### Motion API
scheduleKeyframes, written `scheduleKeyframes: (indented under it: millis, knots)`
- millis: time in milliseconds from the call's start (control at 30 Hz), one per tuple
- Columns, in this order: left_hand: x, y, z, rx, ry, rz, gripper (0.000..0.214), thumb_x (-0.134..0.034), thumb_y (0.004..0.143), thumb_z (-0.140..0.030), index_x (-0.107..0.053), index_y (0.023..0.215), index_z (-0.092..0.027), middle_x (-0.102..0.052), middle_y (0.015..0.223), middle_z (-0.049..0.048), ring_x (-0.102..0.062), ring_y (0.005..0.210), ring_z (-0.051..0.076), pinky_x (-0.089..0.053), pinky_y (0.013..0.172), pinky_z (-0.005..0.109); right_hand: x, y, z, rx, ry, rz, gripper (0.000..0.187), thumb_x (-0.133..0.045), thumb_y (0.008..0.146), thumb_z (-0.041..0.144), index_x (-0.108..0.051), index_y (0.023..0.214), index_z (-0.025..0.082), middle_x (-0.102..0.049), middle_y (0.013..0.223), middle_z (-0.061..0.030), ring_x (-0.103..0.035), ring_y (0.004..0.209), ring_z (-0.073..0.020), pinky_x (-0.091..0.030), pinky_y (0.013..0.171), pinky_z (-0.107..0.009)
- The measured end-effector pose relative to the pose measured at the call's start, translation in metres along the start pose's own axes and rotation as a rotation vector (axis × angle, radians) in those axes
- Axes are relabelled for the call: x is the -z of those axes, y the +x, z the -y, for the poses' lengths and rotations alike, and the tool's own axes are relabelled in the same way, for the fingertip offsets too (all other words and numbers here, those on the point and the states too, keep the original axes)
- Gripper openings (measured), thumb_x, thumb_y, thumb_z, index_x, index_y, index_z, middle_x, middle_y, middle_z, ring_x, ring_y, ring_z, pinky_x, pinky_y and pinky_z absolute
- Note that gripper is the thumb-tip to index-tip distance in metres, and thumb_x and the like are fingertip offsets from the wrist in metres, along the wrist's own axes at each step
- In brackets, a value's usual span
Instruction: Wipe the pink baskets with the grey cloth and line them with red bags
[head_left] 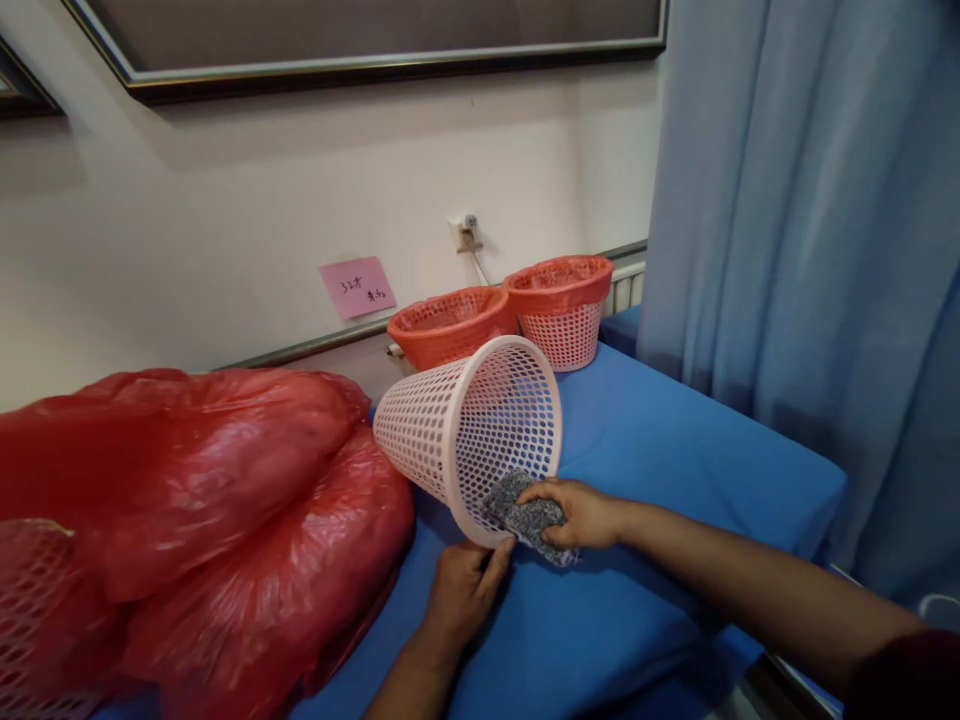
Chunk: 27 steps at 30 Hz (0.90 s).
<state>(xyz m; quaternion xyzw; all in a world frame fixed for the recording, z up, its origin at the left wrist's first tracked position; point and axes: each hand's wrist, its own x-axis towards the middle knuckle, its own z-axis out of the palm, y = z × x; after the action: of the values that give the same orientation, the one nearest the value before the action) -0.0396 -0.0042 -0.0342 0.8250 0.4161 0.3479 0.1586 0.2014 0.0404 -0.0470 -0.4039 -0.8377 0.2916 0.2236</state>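
A pale pink perforated plastic basket (450,425) lies tipped on its side on the blue table (675,450), its mouth facing me. My left hand (461,590) is closed on the basket's lower rim. My right hand (577,512) grips a speckled grey cloth (521,510) at the basket's mouth; part of the cloth lies inside the rim.
A heap of red plastic bags (210,500) covers the table's left side, with another pink basket (30,620) under it at the lower left. Two baskets lined with red bags (450,325) (561,300) stand at the back by the wall. A blue curtain (810,250) hangs on the right.
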Motion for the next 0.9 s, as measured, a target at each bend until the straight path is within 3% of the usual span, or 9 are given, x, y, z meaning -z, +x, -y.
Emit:
scheduleKeyframes:
  millis: [167,267,367,467,567,633,733,800,900]
  knots:
    - [0.013,-0.005,-0.006,0.009,0.035,-0.184,0.044,-0.053,0.1,-0.036,-0.068,0.065,-0.015,-0.063,0.056,0.0017,-0.058,0.05,0.014,-0.046,0.052,0.022,0.043,0.003,-0.02,-0.114,-0.356,-0.111,0.044,-0.056,0.09,0.014,-0.067,0.129,0.029,-0.065,0.113,-0.0085,-0.064,0.094,-0.0224,-0.049,0.085,-0.034]
    - [0.017,-0.004,-0.007,0.016,0.038,-0.245,0.046,-0.052,0.101,-0.038,-0.067,0.063,-0.014,-0.061,0.056,0.0011,-0.055,0.049,0.013,-0.044,0.051,0.022,0.064,0.01,-0.032,-0.201,-0.405,-0.224,0.046,-0.039,0.097,0.011,-0.064,0.133,0.025,-0.061,0.117,-0.0137,-0.061,0.102,-0.0278,-0.046,0.089,-0.041]
    - [0.016,-0.001,-0.008,0.018,0.025,-0.251,0.045,-0.054,0.1,-0.039,-0.068,0.065,-0.014,-0.062,0.055,0.0002,-0.056,0.048,0.012,-0.044,0.049,0.021,0.057,0.01,-0.03,-0.213,-0.394,-0.216,0.046,-0.047,0.093,0.012,-0.062,0.134,0.024,-0.061,0.119,-0.0129,-0.062,0.099,-0.0262,-0.048,0.088,-0.039]
    - [0.008,0.001,-0.005,0.04,-0.002,-0.085,0.03,-0.062,0.095,-0.037,-0.076,0.08,-0.016,-0.071,0.063,0.0011,-0.064,0.052,0.014,-0.05,0.052,0.022,0.03,0.004,-0.017,-0.172,-0.336,-0.133,0.053,-0.063,0.082,0.014,-0.063,0.134,0.025,-0.063,0.117,-0.0085,-0.065,0.095,-0.0208,-0.051,0.087,-0.032]
    - [-0.004,0.001,-0.001,0.066,-0.021,0.09,0.022,-0.07,0.09,-0.033,-0.079,0.105,-0.02,-0.082,0.09,0.0053,-0.076,0.077,0.021,-0.061,0.072,0.029,0.005,-0.003,-0.004,-0.11,-0.173,-0.056,0.059,-0.069,0.078,0.017,-0.062,0.135,0.026,-0.064,0.117,-0.0067,-0.066,0.101,-0.0202,-0.053,0.093,-0.031]
    - [-0.008,0.001,0.002,0.049,-0.025,0.079,0.026,-0.069,0.091,-0.031,-0.078,0.114,-0.022,-0.082,0.106,0.0068,-0.077,0.095,0.024,-0.062,0.088,0.035,-0.004,-0.005,0.001,-0.063,-0.019,-0.025,0.059,-0.071,0.077,0.018,-0.062,0.135,0.026,-0.064,0.118,-0.0064,-0.065,0.104,-0.0208,-0.053,0.095,-0.033]
    - [-0.007,-0.001,0.003,0.015,-0.024,0.013,0.023,-0.061,0.096,-0.03,-0.081,0.093,-0.02,-0.082,0.084,0.0041,-0.076,0.074,0.02,-0.062,0.072,0.029,-0.004,-0.005,0.001,0.01,0.055,-0.008,0.061,-0.072,0.075,0.018,-0.062,0.134,0.028,-0.065,0.117,-0.005,-0.065,0.104,-0.0202,-0.054,0.094,-0.033]
    - [-0.001,-0.003,0.001,0.013,-0.007,-0.039,0.034,-0.057,0.098,-0.034,-0.076,0.074,-0.017,-0.072,0.061,0.0015,-0.066,0.052,0.015,-0.054,0.055,0.023,0.006,-0.003,-0.005,0.02,-0.11,-0.005,0.062,-0.073,0.075,0.016,-0.063,0.134,0.03,-0.065,0.114,-0.0037,-0.065,0.099,-0.0194,-0.053,0.089,-0.031]
    - [0.008,-0.004,-0.003,0.028,0.03,-0.134,0.043,-0.054,0.099,-0.038,-0.069,0.066,-0.016,-0.062,0.054,0.0005,-0.057,0.047,0.013,-0.044,0.049,0.021,0.036,0.005,-0.018,-0.084,-0.418,-0.093,0.047,-0.063,0.085,0.014,-0.066,0.129,0.031,-0.065,0.11,-0.006,-0.064,0.092,-0.0208,-0.05,0.083,-0.032]
